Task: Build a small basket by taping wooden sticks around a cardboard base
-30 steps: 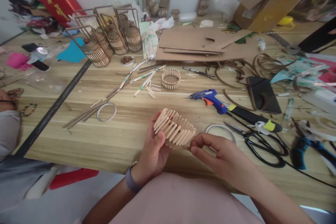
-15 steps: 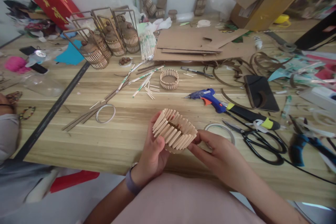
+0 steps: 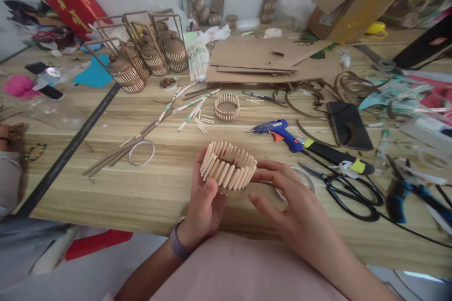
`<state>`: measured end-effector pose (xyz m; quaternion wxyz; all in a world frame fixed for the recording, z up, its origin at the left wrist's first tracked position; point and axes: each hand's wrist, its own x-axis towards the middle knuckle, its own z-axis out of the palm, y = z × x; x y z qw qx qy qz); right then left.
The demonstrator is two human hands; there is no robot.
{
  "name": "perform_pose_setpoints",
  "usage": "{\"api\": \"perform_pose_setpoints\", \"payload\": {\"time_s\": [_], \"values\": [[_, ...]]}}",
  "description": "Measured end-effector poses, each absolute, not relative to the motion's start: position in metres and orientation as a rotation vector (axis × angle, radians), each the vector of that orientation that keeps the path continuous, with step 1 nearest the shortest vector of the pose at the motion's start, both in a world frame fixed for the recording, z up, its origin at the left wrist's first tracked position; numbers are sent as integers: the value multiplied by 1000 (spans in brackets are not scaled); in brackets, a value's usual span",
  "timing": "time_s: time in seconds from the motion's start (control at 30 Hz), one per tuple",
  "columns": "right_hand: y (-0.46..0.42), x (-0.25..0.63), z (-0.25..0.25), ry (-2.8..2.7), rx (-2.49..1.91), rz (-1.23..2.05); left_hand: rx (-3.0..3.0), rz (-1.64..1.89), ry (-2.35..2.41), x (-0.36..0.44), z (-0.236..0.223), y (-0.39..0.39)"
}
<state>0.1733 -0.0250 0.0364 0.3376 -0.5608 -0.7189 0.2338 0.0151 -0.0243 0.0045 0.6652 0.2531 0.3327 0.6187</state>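
A small round basket of upright wooden sticks (image 3: 228, 171) is held tilted above the table's front edge. My left hand (image 3: 206, 197) grips it from the left, thumb on the near side and fingers behind and beneath. At its right side my right hand (image 3: 282, 193) has its fingers apart, the fingertips close to or touching the sticks; which of the two I cannot tell. Farther back on the table stands a shorter ring of sticks on a round base (image 3: 227, 107). Loose short sticks (image 3: 201, 124) lie beside it.
A blue glue gun (image 3: 278, 131), black scissors (image 3: 349, 190), pliers (image 3: 399, 197) and a phone (image 3: 348, 124) lie to the right. Cardboard sheets (image 3: 261, 56) and finished lidded baskets with tall handles (image 3: 153, 59) stand at the back. At far left, another person's arm (image 3: 9, 174) rests.
The stick basket has shifted slightly left and turned more level. My right hand's fingers have spread from a pinch at its right side.
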Motion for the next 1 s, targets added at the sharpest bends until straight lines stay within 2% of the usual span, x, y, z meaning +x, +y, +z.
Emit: {"api": "perform_pose_setpoints", "payload": {"time_s": [0.3,0.53,1.0], "values": [[-27,178,21,-1937,-1427,227,671,1511,759,12,7,-24],[-19,164,29,-1916,-1371,411,845,1469,852,13,6,-25],[-15,172,33,-1819,-1353,554,620,1423,674,17,7,-23]]}}
